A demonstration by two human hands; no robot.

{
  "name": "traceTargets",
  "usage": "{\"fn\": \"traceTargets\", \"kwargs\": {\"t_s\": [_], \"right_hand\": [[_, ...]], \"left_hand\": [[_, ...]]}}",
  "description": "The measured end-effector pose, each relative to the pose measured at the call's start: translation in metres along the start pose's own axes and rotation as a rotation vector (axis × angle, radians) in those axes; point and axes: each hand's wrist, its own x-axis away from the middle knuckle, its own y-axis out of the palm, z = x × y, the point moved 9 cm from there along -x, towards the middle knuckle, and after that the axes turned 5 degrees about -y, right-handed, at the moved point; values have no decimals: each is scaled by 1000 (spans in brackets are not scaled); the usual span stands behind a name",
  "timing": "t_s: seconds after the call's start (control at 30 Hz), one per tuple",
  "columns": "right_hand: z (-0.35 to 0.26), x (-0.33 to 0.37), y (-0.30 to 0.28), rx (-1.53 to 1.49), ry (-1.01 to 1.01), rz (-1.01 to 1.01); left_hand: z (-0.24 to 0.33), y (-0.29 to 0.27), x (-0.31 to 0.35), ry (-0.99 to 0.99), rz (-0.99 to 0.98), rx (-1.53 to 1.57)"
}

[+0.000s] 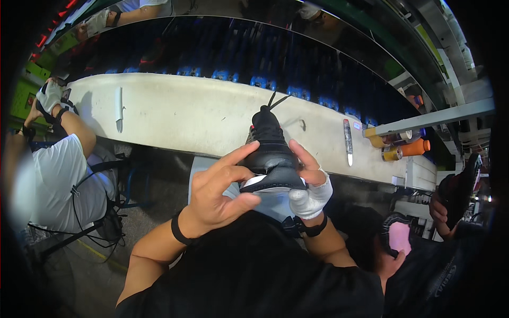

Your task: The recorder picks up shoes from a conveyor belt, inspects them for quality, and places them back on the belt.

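A black sneaker [269, 153] with a white and black sole is held up at the near side of the bench, its heel toward me and its toe pointing away. Two lace ends stick up from its far end. My left hand [220, 183], bare, grips its left side, with fingers along the upper and thumb near the heel. On the other side my right hand [312, 185] holds it, with a white glove covering part of the hand and some fingers bare. Dark bands circle both wrists. The inside of the shoe is hidden.
The pale bench [175, 114] runs across. On it lie a white-handled pointed tool [119, 108] and a slim pointed tool [348, 142]. Bottles [416, 147] and a can [392, 153] stand right. A co-worker [63, 169] sits left; another person's hand [391, 264] holds a pink-faced dark piece.
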Motion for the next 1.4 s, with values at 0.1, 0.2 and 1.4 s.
{"fn": "traceTargets", "kwargs": {"t_s": [0.1,0.2,1.4], "right_hand": [[-2,1,0,128,-17,-5],[-7,0,3,243,-63,-49],[68,14,32,661,171,-349]], "left_hand": [[-2,1,2,-11,15,-72],[-3,2,4,15,31,-102],[-38,-67,-19,-355,-331,-348]]}}
